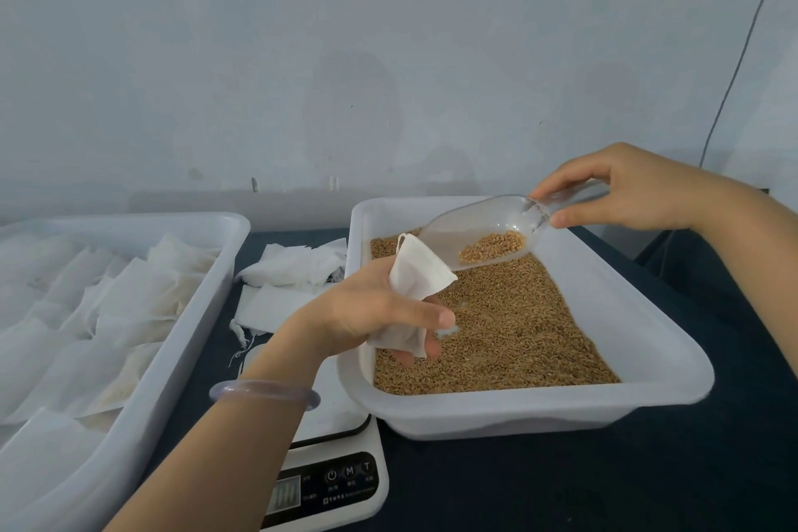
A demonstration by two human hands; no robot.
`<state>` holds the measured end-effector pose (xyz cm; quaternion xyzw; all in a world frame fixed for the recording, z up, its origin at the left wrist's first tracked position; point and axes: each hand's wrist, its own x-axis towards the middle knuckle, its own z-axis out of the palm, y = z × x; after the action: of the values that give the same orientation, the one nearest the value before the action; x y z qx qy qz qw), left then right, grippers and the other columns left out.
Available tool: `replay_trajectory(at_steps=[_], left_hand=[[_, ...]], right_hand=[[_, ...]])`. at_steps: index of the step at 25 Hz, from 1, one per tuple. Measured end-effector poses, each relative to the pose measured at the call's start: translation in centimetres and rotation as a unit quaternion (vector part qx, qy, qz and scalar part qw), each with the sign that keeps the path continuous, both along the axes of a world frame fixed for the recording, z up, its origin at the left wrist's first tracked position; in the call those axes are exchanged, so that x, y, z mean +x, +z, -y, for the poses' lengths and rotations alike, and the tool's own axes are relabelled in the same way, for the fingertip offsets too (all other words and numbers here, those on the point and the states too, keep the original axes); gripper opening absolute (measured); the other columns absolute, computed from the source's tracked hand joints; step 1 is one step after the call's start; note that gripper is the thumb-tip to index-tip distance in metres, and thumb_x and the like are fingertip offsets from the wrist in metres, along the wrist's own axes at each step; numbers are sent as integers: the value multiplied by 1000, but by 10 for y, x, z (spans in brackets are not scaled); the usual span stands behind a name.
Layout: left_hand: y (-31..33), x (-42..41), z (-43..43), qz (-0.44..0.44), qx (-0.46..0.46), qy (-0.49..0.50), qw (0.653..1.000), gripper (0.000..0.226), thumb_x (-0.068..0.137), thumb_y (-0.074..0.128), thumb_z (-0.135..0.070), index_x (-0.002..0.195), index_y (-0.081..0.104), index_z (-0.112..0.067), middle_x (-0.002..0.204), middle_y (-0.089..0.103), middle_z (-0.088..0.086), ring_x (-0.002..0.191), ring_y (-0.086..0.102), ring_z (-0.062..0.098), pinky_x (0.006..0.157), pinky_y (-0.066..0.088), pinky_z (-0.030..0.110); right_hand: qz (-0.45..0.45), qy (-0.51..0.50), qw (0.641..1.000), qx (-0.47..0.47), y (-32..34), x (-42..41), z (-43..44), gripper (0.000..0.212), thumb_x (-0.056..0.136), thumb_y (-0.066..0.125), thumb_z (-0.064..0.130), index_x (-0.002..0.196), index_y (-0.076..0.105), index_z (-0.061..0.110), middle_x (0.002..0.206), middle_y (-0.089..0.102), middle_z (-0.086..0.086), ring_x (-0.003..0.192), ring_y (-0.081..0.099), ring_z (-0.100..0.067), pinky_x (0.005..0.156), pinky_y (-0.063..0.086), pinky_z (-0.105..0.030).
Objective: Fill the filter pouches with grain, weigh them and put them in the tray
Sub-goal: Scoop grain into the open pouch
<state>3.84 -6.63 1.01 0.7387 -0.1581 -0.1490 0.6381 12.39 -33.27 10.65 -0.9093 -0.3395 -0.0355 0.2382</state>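
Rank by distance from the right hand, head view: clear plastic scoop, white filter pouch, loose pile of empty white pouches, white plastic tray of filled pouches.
1. Clear plastic scoop: pinched by the right hand.
2. White filter pouch: at the scoop's mouth, gripped by the left hand.
3. Loose pile of empty white pouches: beyond the left hand, further left.
4. White plastic tray of filled pouches: far left.

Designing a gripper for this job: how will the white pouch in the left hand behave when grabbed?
Probably floppy: the pouch creases where the left hand grips it. Its thin fabric looks light for its size. The mouth likely sags shut unless held open for the scoop.
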Motion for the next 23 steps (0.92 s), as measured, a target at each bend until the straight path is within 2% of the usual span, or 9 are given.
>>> replay_trajectory(at_steps=[4, 6, 7, 8, 10, 12, 14, 19, 23], left_hand=[[-2, 4, 8, 1, 64, 40, 997, 29, 73, 80, -11, 90, 55, -12, 65, 68, 5, 59, 68, 20, 49, 51, 26], [-4, 6, 14, 2, 105, 57, 993, 27, 73, 80, -13, 86, 56, -12, 60, 68, 2, 54, 67, 15, 46, 50, 22], [-4, 6, 16, 0, 115, 64, 991, 27, 72, 81, -14, 85, 57, -13, 59, 68, 0, 53, 67, 14, 45, 49, 21], [-5, 7, 17, -1, 120, 68, 990, 28, 71, 81, -15, 85, 57, -13, 59, 69, 1, 56, 68, 14, 46, 50, 22], [-5, 7, 17, 2, 126, 71, 989, 30, 70, 82, -17, 88, 58, -12, 66, 71, 6, 63, 70, 19, 51, 54, 27], [-4, 6, 15, 7, 120, 72, 990, 31, 71, 81, -17, 92, 60, -8, 71, 71, 11, 68, 70, 26, 56, 57, 33], [-3, 6, 13, 9, 98, 72, 993, 31, 72, 80, -14, 94, 59, -6, 71, 71, 11, 65, 69, 22, 54, 55, 30], [-3, 5, 13, 4, 64, 65, 996, 25, 74, 78, -7, 90, 58, -6, 67, 70, 9, 59, 67, 16, 52, 53, 25], [-4, 4, 11, 27, 38, 50, 998, 21, 73, 77, -3, 86, 59, -3, 68, 68, 10, 63, 66, 18, 59, 54, 31]], right_hand=[[-5, 13, 999, -46, 9, -4, -9, 30, 75, 75, 25, 88, 64, 50, 95, 63, 36, 95, 51, 22, 83, 34, -11], [42, 8, 995, -86, 17, -6, -15, 28, 76, 73, 31, 88, 61, 54, 94, 61, 36, 97, 49, 20, 102, 28, -23], [86, 3, 990, -108, 21, -6, -19, 28, 77, 72, 34, 89, 59, 55, 96, 58, 36, 100, 45, 18, 112, 15, -31], [135, 0, 983, -124, 25, -7, -22, 27, 77, 71, 35, 90, 57, 55, 97, 56, 35, 105, 40, 12, 115, 0, -35], [208, 1, 969, -132, 30, -10, -28, 26, 78, 70, 34, 93, 58, 52, 100, 56, 26, 115, 36, 0, 112, -15, -36], [245, 1, 960, -134, 33, -14, -33, 25, 79, 70, 32, 100, 63, 44, 104, 59, 16, 121, 37, -9, 111, -17, -37], [269, -1, 953, -142, 34, -16, -36, 26, 80, 70, 32, 105, 66, 37, 108, 61, 11, 123, 39, -13, 112, -16, -40], [321, 5, 937, -141, 35, -17, -39, 26, 82, 68, 29, 107, 67, 33, 109, 60, 9, 123, 40, -17, 113, -14, -46], [340, 12, 933, -121, 36, -13, -36, 26, 81, 69, 30, 107, 68, 32, 105, 61, 9, 119, 43, -17, 112, -14, -43]])
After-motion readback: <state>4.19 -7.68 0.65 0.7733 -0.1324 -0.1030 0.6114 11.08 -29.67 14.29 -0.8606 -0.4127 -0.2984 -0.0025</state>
